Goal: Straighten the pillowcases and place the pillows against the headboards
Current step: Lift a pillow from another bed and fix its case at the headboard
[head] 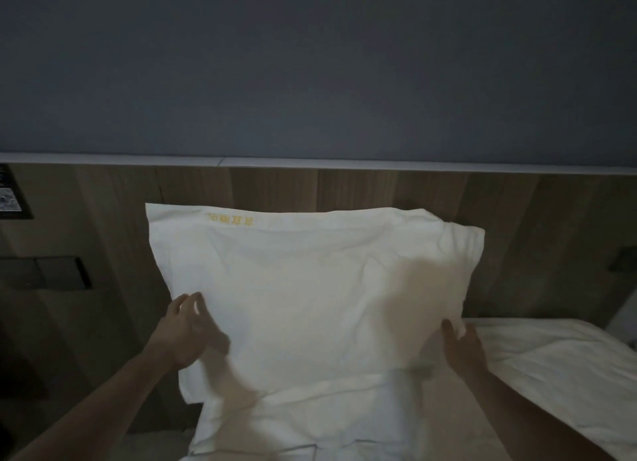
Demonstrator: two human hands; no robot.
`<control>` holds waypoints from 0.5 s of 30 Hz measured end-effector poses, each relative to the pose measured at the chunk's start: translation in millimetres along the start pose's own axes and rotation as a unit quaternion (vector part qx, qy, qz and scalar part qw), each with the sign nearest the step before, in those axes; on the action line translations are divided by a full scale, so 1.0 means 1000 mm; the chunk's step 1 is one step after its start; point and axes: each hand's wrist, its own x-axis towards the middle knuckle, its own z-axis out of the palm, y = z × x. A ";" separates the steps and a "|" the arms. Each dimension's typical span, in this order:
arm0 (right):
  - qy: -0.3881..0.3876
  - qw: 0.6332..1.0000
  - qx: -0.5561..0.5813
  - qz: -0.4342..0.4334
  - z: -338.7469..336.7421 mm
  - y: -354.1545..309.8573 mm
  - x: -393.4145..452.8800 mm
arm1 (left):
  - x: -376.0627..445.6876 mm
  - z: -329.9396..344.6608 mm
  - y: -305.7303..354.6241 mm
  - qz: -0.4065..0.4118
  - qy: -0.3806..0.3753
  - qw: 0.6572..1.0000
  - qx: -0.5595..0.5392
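Note:
A white pillow [303,288] in a creased pillowcase with yellow lettering near its top edge stands upright, leaning on the wooden headboard [379,188]. My left hand [186,333] is blurred at the pillow's lower left edge, with its fingers spread and loosely bent against the fabric. My right hand [463,347] is at the lower right edge, its thumb on the front of the pillowcase border and its fingers behind it. A second white pillow or folded bedding [310,422] lies flat under the upright one.
White rumpled bedding [558,367] covers the bed to the right. Dark switch panels [44,272] sit on the wooden wall panel at the left. A pale ledge [310,162] tops the headboard below a blue-grey wall.

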 end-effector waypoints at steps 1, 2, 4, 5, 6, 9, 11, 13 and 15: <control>-0.035 0.999 -0.025 0.010 0.005 0.015 0.003 | 0.001 0.003 0.002 -0.002 -0.006 1.000 -0.003; -0.067 0.996 -0.048 0.023 0.011 0.027 0.005 | 0.002 0.006 0.003 -0.002 -0.008 1.000 -0.006; -0.120 0.991 -0.048 0.033 0.022 0.034 0.000 | 0.004 0.011 0.004 -0.001 -0.007 1.000 -0.005; -0.128 0.991 -0.015 0.037 0.028 0.035 0.000 | 0.004 0.013 0.003 0.000 -0.007 1.000 -0.002; -0.122 0.991 0.020 0.043 0.031 0.031 -0.004 | 0.006 0.015 0.000 0.001 -0.006 1.000 -0.002; -0.063 0.997 0.036 0.018 0.036 0.010 -0.013 | 0.006 0.015 0.003 -0.002 -0.007 1.000 0.000; -0.032 0.999 0.018 -0.012 0.031 -0.005 -0.020 | 0.005 0.014 0.010 -0.006 -0.008 1.000 -0.002; -0.040 0.998 0.025 -0.050 0.029 -0.014 -0.024 | 0.004 0.013 0.013 -0.010 -0.006 1.000 0.001; -0.049 0.995 0.064 -0.063 0.023 -0.017 -0.032 | 0.006 0.013 0.006 0.006 -0.015 1.000 0.009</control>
